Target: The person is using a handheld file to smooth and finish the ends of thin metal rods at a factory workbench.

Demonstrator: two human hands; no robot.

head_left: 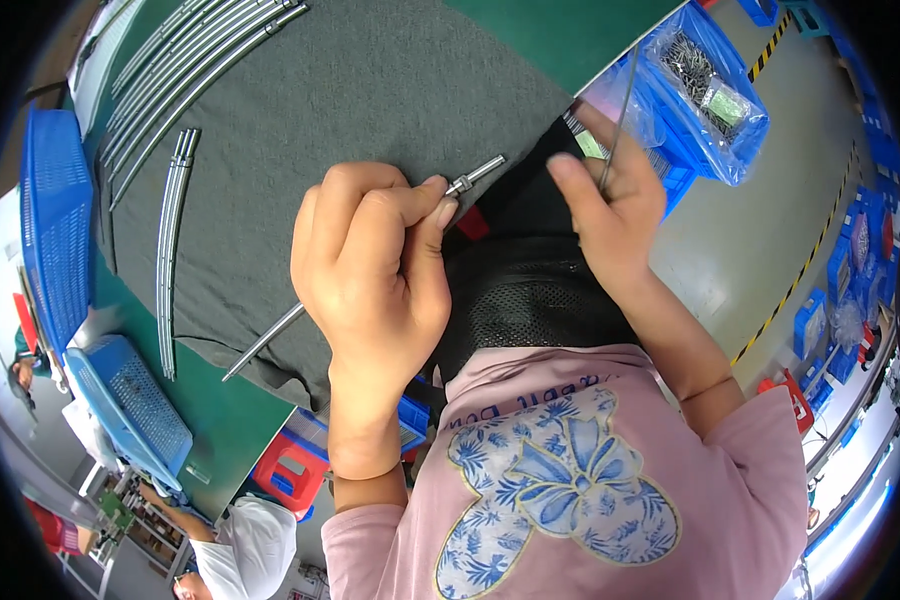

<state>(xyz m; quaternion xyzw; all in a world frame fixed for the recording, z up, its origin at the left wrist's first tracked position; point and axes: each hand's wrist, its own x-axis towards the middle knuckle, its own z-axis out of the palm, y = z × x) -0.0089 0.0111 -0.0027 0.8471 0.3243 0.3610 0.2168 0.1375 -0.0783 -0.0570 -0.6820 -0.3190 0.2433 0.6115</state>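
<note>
My left hand (370,265) is closed around a slim metal rod (270,338), pinching it between thumb and forefinger. The rod runs slantwise under the hand. Just beyond the fingertips it has a small collar (459,185), and its bare tip points up and to the right. To the right, my right hand (618,205) grips a thin, dark metal rod (625,105) that stands up past the fingers. Those fingers are partly hidden and slightly blurred, and the two hands are apart. Beneath the left hand lies a dark grey cloth (370,90).
Several metal rods (200,75) lie at the far left, with a smaller bundle (175,240) nearer. Blue baskets (130,410) line the green table's (215,435) left edge. A blue bin (750,150) of small metal parts stands at the right. Another person (255,540) sits at lower left.
</note>
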